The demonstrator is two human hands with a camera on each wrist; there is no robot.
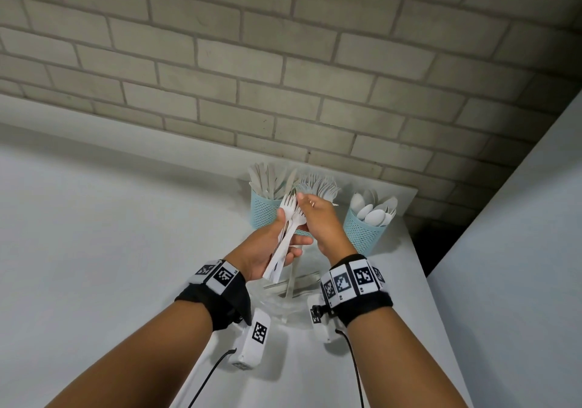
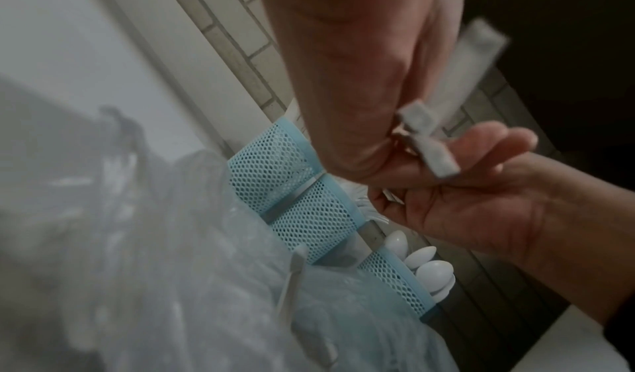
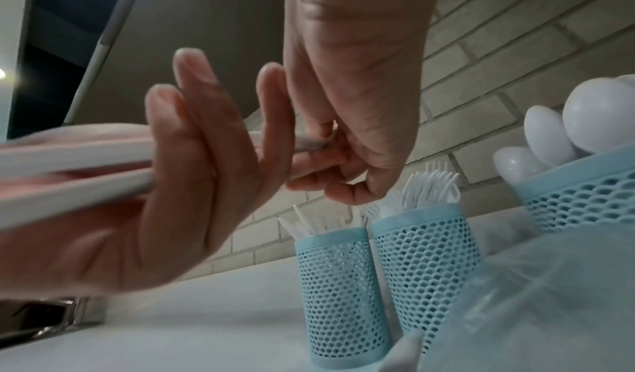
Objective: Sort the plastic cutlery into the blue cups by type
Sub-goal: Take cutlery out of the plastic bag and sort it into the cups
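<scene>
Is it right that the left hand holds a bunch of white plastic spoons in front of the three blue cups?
Not quite: the left hand holds white plastic forks, not spoons; the head view shows their tines. The spoons already stand in the right-most blue mesh cup. The rest is correct.

Head view: dim, even indoor light; soft shadows under the forearms on the white surface [image 1: 94, 218]. Brick wall [image 1: 283, 61] lines bow toward the frame edges, corners darken. Left wrist view: dark and grainy, the held cutlery handles [image 2: 429, 144] smeared by motion, the foreground plastic out of focus. Right wrist view: brighter; a small glare at its left edge, left hand [image 3: 172, 187] blurred.
</scene>
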